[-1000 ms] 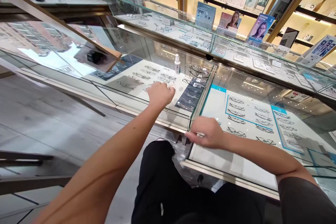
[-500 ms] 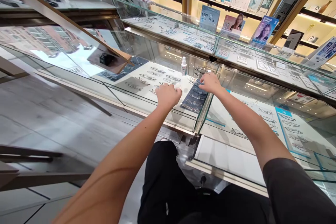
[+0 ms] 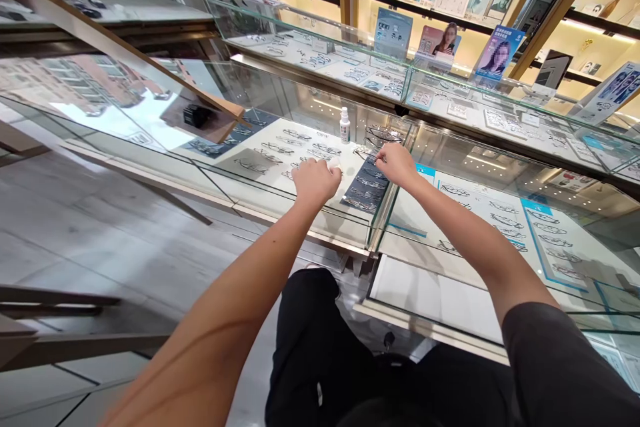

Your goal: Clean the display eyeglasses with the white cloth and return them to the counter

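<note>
My left hand (image 3: 316, 181) is closed over the glass counter, with a bit of something white (image 3: 333, 163) showing at its thumb. To its right, my right hand (image 3: 395, 163) has its fingers bent together beside a pair of glasses (image 3: 364, 153) on the glass; whether the fingers touch the frame is unclear. Behind the hands a white spray bottle (image 3: 345, 127) stands upright on the counter. More glasses (image 3: 383, 135) lie just behind my right hand. Under the glass, rows of spectacles rest on white and dark boards.
A tilted wooden-framed mirror (image 3: 100, 90) stands on the counter at the left, a small black object (image 3: 196, 115) near its lower end. Glass display cases (image 3: 490, 113) run along the back, with upright cards on them. Lit wall shelves lie beyond. Stool legs are at the lower left.
My right hand has moved slightly down and left, and its fingers look more drawn together. More of the white thing shows at my left hand. The whole view has shifted a little.
</note>
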Action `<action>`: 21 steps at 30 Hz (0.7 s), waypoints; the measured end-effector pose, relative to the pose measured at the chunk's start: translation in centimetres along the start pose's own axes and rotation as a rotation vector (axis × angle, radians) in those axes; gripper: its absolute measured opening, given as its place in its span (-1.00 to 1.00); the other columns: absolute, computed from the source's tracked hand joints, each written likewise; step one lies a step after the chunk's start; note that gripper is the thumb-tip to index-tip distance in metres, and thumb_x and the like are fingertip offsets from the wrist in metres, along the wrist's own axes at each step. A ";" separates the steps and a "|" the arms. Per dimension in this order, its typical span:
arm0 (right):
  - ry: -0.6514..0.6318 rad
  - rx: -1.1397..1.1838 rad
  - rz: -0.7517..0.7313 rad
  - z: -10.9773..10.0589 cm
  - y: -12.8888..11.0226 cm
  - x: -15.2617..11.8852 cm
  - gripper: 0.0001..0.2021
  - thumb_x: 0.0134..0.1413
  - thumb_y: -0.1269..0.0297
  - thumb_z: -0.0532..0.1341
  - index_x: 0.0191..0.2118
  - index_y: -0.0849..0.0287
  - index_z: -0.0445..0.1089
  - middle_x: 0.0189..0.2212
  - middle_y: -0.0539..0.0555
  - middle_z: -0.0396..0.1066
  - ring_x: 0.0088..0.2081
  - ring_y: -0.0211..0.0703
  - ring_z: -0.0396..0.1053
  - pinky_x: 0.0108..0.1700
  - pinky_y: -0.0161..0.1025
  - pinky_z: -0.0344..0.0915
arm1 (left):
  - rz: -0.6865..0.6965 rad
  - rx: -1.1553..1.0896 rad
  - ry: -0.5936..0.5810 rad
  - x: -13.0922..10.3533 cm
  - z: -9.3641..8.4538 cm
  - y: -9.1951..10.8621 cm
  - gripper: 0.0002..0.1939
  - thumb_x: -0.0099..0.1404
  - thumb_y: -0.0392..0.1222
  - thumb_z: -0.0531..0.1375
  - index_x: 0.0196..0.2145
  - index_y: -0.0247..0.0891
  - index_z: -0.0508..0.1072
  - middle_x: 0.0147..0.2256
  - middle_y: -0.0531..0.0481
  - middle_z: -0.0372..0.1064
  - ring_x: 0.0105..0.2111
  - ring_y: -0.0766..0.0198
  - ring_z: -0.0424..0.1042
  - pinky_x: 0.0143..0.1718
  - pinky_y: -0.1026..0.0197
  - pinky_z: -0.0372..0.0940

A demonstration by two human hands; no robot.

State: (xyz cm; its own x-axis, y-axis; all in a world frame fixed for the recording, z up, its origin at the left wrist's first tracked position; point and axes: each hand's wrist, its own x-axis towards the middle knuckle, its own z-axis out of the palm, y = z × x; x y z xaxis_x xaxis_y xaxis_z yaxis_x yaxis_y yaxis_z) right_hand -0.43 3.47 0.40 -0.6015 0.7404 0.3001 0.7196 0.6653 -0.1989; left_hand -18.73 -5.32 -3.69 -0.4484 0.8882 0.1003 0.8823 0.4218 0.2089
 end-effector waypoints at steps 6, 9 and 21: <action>-0.320 0.719 -0.074 -6.5 -3.3 -12.1 -0.86 0.24 0.32 0.28 -0.33 0.16 0.59 -0.24 0.05 0.62 -0.15 -0.13 0.55 0.02 -0.18 0.39 | -0.001 -0.006 -0.008 -0.1 -0.4 -0.1 -0.41 0.39 -0.10 -0.10 0.09 -0.49 0.56 0.09 -0.54 0.45 0.11 -0.33 0.39 0.07 -0.21 0.24; -0.515 0.809 -0.025 -8.4 -3.8 -18.4 -0.85 0.26 0.29 0.28 -0.30 0.13 0.60 -0.23 0.07 0.64 -0.15 -0.13 0.57 -0.04 -0.20 0.40 | -0.004 -0.026 -0.005 -0.2 -0.5 -0.2 -0.40 0.38 -0.09 -0.09 0.10 -0.50 0.55 0.10 -0.56 0.44 0.13 -0.36 0.38 0.09 -0.23 0.23; -0.332 0.167 0.198 2.2 5.2 -25.0 -0.79 0.31 0.39 0.18 -0.23 0.13 0.59 -0.15 0.14 0.62 -0.06 0.01 0.54 0.03 -0.10 0.41 | -0.015 -0.025 -0.037 0.3 -0.9 -0.9 -0.38 0.42 -0.04 -0.12 0.13 -0.47 0.53 0.11 -0.56 0.41 0.14 -0.37 0.35 0.08 -0.26 0.20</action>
State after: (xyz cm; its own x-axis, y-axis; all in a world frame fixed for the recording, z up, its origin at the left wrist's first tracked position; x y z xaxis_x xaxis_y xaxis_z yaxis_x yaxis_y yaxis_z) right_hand 17.54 -11.37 -10.18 -0.5557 0.8284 -0.0703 0.7830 0.4931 -0.3792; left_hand -19.77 -5.61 -2.99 -0.4559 0.8879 0.0613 0.8712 0.4311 0.2349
